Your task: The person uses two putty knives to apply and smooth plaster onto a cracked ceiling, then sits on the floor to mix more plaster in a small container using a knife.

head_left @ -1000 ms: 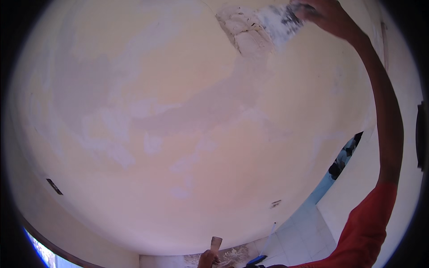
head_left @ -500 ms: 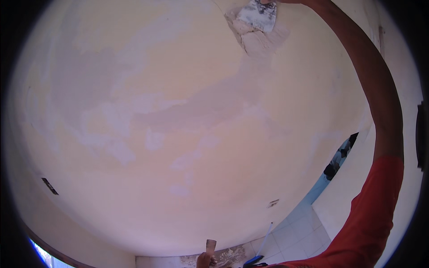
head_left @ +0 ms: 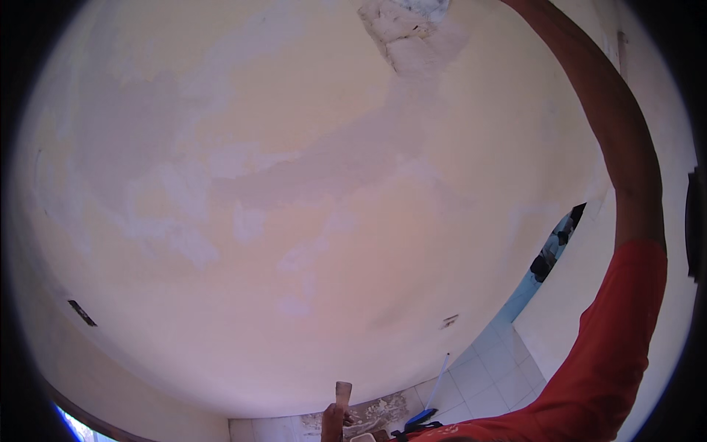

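In front of me is a cream wall (head_left: 353, 250) with pale, smoothed grey-mauve patches. Near its top edge lies a rough, cracked patch of filler (head_left: 412, 44). A white-smeared putty knife blade (head_left: 427, 6) shows there, cut off by the picture's edge. My right arm (head_left: 611, 110), in a red sleeve, curves up along the right side; its hand is beyond the top edge. Low in the middle, my left hand (head_left: 333, 423) is closed around a short brownish tool (head_left: 343, 393) that flares at its upper end. Its exact kind does not show.
A blue broom (head_left: 421, 418) with a pale stick stands by the wall's foot on stained tiles (head_left: 479, 376). Two wall boxes (head_left: 82, 313) (head_left: 449, 321) sit low in the wall. Dark items (head_left: 552, 250) show through an opening at right. A pale rim (head_left: 363, 437) peeks in at the bottom.
The view has shifted down, so the wall patches sit higher or further left in it. My right hand and most of the putty knife have left past the top edge. More of my left hand shows.
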The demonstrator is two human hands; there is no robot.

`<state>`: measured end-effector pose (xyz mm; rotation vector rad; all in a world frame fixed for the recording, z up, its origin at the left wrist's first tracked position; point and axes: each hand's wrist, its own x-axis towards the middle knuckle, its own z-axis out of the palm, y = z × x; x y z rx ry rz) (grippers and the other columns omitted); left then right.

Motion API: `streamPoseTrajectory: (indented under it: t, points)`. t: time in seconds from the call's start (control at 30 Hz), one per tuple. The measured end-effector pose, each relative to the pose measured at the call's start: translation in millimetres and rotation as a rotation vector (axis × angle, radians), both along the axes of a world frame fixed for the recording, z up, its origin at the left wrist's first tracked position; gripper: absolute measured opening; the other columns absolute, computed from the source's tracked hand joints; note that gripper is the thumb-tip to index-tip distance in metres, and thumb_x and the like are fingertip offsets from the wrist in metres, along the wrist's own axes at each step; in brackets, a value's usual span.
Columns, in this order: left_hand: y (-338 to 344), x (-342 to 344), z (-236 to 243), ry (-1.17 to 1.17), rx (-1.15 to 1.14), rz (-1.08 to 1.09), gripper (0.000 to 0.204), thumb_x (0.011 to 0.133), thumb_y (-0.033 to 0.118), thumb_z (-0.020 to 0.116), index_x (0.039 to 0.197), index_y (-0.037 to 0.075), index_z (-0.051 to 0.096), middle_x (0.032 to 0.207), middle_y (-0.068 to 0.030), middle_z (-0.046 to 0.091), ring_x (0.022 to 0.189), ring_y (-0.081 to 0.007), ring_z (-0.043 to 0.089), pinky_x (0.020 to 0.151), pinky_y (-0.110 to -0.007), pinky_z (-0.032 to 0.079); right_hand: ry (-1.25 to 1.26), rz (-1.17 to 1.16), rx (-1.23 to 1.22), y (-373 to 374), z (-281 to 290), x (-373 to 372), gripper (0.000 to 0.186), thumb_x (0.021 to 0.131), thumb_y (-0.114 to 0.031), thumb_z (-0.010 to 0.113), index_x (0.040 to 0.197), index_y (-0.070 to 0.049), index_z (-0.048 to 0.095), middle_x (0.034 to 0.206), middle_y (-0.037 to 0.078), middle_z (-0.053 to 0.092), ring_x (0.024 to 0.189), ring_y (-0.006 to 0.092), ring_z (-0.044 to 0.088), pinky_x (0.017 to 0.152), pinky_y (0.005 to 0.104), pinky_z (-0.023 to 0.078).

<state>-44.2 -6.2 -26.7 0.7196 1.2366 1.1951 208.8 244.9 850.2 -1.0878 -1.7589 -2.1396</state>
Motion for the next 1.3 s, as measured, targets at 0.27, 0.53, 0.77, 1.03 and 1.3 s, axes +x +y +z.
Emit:
streamPoseTrajectory:
  t: [0.27,0.53,0.77,1.03,1.3]
  points:
    - [-29.5,-6.3,-9.1,-0.033,0.031,-0.028,0.022,0.094,0.025,0.058,0.087,0.005,0.058,0.065,-0.0068,0.058,0.053,-0.0182,0.059,0.046,-0.032,0.051,0.006,0.183,0.116,11.2,39.0,65.7,0.02,0.08,-0.024,0.068,0.098,-0.016,0.07,0.095,0.004,0.071,0.094,0.0232,0.062,0.086,0.0491,0.036]
    - [-35.7,-17.6,-2.6,0.003,0.002,-0.003,0.021,0.094,0.025,0.058,0.087,0.005,0.058,0.066,-0.0069,0.059,0.053,-0.0178,0.058,0.046,-0.032,0.051,0.343,0.301,-0.173,-35.5,-1.6,51.8,0.021,0.086,-0.029,0.061,0.089,-0.009,0.067,0.09,0.012,0.069,0.087,0.0313,0.065,0.079,0.0481,0.041]
    - [-36.7,-22.4,-6.8,-0.106,0.0,0.03,0.019,0.095,0.024,0.057,0.091,0.005,0.059,0.07,-0.0059,0.059,0.055,-0.0165,0.058,0.047,-0.031,0.05,0.7,0.469,-0.255,-9.8,-46.9,48.9,0.038,0.089,-0.037,0.061,0.114,-0.01,0.065,0.115,0.015,0.067,0.11,0.0342,0.062,0.096,0.0477,0.047]
    - [-47.3,-30.3,-11.6,-0.057,-0.038,-0.026,0.019,0.096,0.024,0.057,0.099,0.006,0.062,0.074,-0.0043,0.061,0.059,-0.015,0.058,0.05,-0.029,0.049,0.662,0.393,-0.066,33.2,-61.7,66.9,0.042,0.09,-0.038,0.061,0.122,-0.01,0.061,0.118,0.013,0.066,0.115,0.03,0.059,0.096,0.0482,0.044]
    - [-53.3,-28.2,-9.8,-0.018,-0.053,-0.027,0.02,0.096,0.024,0.057,0.098,0.005,0.062,0.074,-0.0049,0.061,0.06,-0.0155,0.058,0.052,-0.03,0.05,0.562,0.302,0.044,32.4,-73.9,99.2,0.04,0.09,-0.037,0.063,0.115,-0.006,0.062,0.105,0.015,0.069,0.101,0.0305,0.065,0.09,0.0474,0.044]
